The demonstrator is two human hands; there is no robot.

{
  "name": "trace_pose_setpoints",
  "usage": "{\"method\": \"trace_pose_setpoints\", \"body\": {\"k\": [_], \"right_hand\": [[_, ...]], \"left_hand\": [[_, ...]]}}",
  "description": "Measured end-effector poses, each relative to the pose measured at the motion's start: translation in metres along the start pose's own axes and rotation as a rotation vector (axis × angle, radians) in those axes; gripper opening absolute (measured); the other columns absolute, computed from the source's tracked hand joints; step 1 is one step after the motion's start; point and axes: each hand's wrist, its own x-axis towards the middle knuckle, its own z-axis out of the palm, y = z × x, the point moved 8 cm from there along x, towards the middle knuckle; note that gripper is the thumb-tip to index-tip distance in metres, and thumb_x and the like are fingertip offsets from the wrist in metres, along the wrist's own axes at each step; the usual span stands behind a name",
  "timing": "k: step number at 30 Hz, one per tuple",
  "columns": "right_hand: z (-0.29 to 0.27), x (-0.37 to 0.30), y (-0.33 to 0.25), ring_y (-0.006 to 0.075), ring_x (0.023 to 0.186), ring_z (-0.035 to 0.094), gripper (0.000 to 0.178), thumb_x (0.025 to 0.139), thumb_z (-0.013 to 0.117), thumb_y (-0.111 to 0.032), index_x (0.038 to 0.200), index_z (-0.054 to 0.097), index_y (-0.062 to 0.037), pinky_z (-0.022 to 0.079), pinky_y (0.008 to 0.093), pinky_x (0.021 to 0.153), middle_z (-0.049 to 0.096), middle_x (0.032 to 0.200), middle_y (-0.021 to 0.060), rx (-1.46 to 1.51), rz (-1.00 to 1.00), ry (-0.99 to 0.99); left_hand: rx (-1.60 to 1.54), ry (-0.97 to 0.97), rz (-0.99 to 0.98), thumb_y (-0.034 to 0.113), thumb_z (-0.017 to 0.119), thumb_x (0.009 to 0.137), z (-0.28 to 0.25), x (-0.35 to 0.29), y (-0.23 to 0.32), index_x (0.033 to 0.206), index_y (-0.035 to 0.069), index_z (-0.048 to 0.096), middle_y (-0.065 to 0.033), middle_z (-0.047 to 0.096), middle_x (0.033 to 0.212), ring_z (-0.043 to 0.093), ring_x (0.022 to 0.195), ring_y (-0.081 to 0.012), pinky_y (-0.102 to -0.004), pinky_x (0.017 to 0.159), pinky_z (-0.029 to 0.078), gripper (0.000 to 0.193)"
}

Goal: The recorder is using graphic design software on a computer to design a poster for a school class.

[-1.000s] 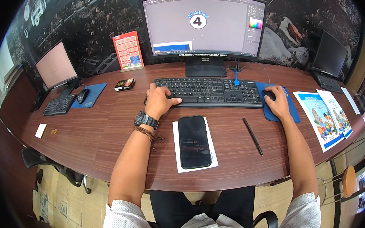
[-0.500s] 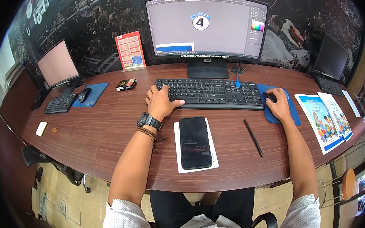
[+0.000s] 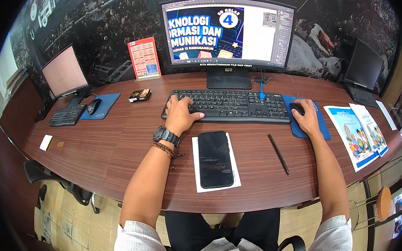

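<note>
My left hand (image 3: 180, 115) rests on the left end of a black keyboard (image 3: 237, 105), fingers spread over the keys; a black watch and a bead bracelet sit on that wrist. My right hand (image 3: 306, 116) covers a black mouse (image 3: 295, 108) on a blue mouse pad (image 3: 322, 128). Behind the keyboard stands a curved monitor (image 3: 229, 30) showing a blue design layout. A black phone (image 3: 215, 158) lies face up on a white sheet (image 3: 197, 172) in front of me, and a black pen (image 3: 278, 153) lies to its right.
The curved wooden desk (image 3: 109, 150) also carries a second monitor (image 3: 63, 72), small keyboard (image 3: 67, 115) and mouse on a blue pad at the left, a small dark box (image 3: 139, 95), an orange card stand (image 3: 144, 58), printed leaflets (image 3: 357, 133) and another screen (image 3: 364, 65) at the right.
The picture on the main monitor has changed from a mostly grey canvas with a small badge to an enlarged blue layout. Both hands stay on the keyboard and mouse.
</note>
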Motion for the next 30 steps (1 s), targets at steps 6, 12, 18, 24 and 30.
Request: {"method": "trace_pose_setpoints", "body": {"k": [6, 12, 18, 24, 30], "right_hand": [[0.001, 0.0, 0.001, 0.0344, 0.109, 0.059, 0.031, 0.083, 0.068, -0.017, 0.112, 0.067, -0.0072, 0.048, 0.0419, 0.095, 0.058, 0.115, 0.0148, 0.018, 0.008, -0.008], [-0.004, -0.002, -0.015, 0.0369, 0.118, 0.055, 0.024, 0.082, 0.067, -0.013, 0.105, 0.069, -0.0085, 0.044, 0.0456, 0.101, 0.058, 0.116, 0.0149, -0.015, 0.02, 0.012], [0.002, -0.006, -0.058, 0.0403, 0.131, 0.045, 0.013, 0.076, 0.062, -0.002, 0.083, 0.07, -0.0076, 0.027, 0.0573, 0.115, 0.057, 0.121, 0.0148, -0.099, -0.372, -0.007], [-0.003, -0.007, -0.058, 0.0392, 0.126, 0.047, 0.011, 0.075, 0.06, 0.001, 0.078, 0.069, -0.0038, 0.035, 0.0514, 0.109, 0.058, 0.119, 0.015, 0.006, -0.336, 0.017], [-0.003, -0.005, -0.058, 0.0364, 0.118, 0.051, 0.009, 0.075, 0.061, 0.002, 0.074, 0.068, -0.0026, 0.042, 0.0452, 0.101, 0.059, 0.117, 0.0142, -0.005, -0.334, 0.032]], "left_hand": [[-0.039, -0.054, 0.01, 0.037, 0.088, 0.07, 0.003, 0.0, 0.002, 0.105, 0.012, 0.073, -0.0209, 0.048, 0.126, 0.044, 0.124, -0.043, -0.0529, 0.105, 0.036, 0.045], [-0.018, -0.076, 0.02, 0.043, 0.084, 0.073, 0.008, 0.003, -0.002, 0.107, 0.012, 0.073, -0.0227, 0.047, 0.128, 0.042, 0.126, -0.0447, -0.0563, 0.106, 0.034, 0.047], [0.018, -0.045, -0.087, 0.051, 0.08, 0.076, 0.002, -0.003, 0.001, 0.129, 0.011, 0.062, -0.0318, 0.037, 0.144, 0.032, 0.136, -0.0491, -0.0582, 0.11, 0.029, 0.069], [0.039, -0.023, -0.082, 0.051, 0.081, 0.075, 0.006, -0.003, -0.003, 0.137, 0.009, 0.056, -0.0294, 0.038, 0.141, 0.029, 0.137, -0.0463, -0.0672, 0.108, 0.022, 0.079], [0.018, -0.048, -0.096, 0.052, 0.081, 0.074, 0.007, -0.004, -0.005, 0.136, 0.009, 0.056, -0.0294, 0.037, 0.142, 0.029, 0.137, -0.0462, -0.0666, 0.109, 0.022, 0.079]]}}
